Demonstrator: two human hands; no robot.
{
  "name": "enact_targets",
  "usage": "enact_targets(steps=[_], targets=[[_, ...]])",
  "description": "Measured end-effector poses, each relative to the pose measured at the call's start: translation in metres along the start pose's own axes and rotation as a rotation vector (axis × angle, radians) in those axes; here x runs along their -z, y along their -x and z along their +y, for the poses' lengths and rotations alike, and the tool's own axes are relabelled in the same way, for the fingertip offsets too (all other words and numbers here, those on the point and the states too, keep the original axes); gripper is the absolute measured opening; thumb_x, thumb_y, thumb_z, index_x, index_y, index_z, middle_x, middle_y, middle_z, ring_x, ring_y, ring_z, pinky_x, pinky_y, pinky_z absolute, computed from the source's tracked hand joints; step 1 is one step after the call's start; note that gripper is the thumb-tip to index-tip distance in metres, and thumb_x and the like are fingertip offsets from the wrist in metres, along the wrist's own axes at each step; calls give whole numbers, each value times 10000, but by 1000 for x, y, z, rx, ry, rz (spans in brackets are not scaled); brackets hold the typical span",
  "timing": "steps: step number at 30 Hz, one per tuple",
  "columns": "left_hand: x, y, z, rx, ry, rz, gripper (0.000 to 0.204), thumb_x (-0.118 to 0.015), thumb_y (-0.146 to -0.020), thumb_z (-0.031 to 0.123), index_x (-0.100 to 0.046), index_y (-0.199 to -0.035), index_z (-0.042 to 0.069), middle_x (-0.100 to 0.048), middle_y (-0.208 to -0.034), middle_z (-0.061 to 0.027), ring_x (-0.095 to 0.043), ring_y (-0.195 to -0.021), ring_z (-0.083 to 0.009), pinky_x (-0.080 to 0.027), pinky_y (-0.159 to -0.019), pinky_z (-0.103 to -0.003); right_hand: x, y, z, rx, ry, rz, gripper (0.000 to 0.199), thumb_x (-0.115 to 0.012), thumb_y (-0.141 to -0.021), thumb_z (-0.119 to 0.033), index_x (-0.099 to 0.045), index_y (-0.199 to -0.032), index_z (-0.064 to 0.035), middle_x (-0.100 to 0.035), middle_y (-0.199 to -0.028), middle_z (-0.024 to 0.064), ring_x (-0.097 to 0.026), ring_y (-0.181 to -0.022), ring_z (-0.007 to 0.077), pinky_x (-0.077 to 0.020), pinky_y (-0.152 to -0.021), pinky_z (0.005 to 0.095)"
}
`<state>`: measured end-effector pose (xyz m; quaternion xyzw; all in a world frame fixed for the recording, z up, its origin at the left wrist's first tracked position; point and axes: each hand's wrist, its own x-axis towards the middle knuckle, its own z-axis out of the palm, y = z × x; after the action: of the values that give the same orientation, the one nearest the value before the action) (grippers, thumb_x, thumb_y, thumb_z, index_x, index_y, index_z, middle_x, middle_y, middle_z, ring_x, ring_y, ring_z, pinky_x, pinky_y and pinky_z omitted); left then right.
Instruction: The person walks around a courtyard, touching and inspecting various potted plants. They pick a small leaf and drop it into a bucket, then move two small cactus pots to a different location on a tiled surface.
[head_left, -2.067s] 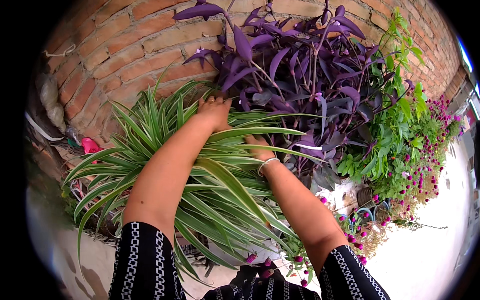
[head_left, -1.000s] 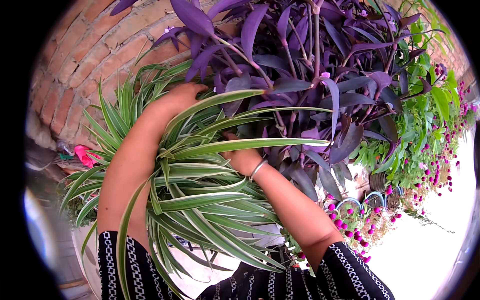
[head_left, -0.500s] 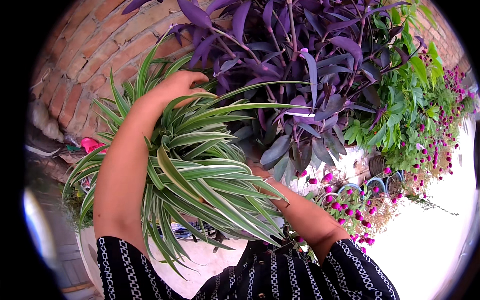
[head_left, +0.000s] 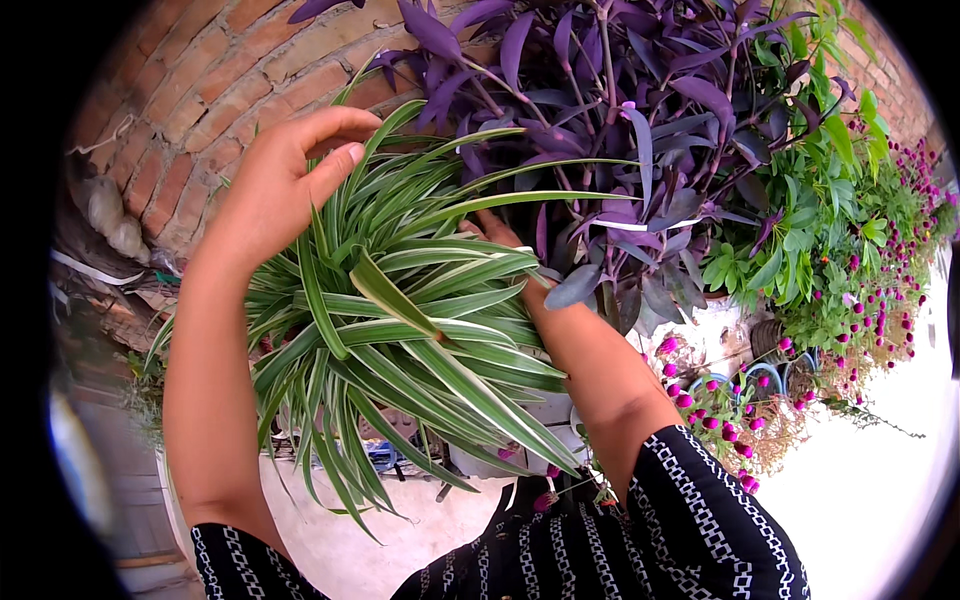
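Striped spider plant [head_left: 400, 320], left hand [head_left: 285, 180] raised, fingers curled around leaves, right hand [head_left: 495, 235] buried, grip unclear

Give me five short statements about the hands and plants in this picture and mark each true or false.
1. The left hand is up at the tips of the striped green plant, thumb and fingers curled around leaves. True.
2. The right hand is in plain sight above the leaves. False: it is pushed in among them, so only part of it shows.
3. A purple-leaved plant grows just behind the striped one. True.
4. The wall behind the plants is smooth white plaster. False: it is red brick.
5. Both forearms are covered down to the wrist. False: they are bare; the black-and-white patterned sleeves end near the elbows.
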<state>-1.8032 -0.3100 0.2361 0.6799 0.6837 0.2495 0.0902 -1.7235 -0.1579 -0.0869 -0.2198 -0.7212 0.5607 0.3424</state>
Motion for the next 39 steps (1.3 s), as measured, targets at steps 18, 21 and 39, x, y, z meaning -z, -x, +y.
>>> enact_targets(steps=[18, 21, 39], targets=[[18, 86, 29, 63, -150, 14, 273, -537, -848, 88, -563, -1108, 7, -603, -1072, -115, -561, -1012, -205, -417, -881, -311, 17, 112, 54, -271, 611, -109, 474, -528, -861, -319, -464, -1250, -56, -519, -1193, 209, -520, -1083, 321, -398, -912, 369], [19, 100, 10, 54, -188, 39, 330, -531, -869, 162, -522, -1168, 22, -550, -1167, -150, -517, -1095, -263, -384, -933, -341, 30, 134, 44, -224, 625, -187, 478, -524, -859, -333, -472, -1247, -57, -528, -1186, 211, -525, -1082, 319, -401, -911, 367], [-66, 322, -17, 338, 518, 233, 161, -603, -807, 85, -611, -956, 24, -639, -898, -64, -610, -832, -172, -468, -760, -288, -20, 160, -279, 67, 65, -262, 348, -565, -871, -143, -506, -1182, 1, -591, -1114, 111, -561, -1028, 176, -448, -871, 298]])
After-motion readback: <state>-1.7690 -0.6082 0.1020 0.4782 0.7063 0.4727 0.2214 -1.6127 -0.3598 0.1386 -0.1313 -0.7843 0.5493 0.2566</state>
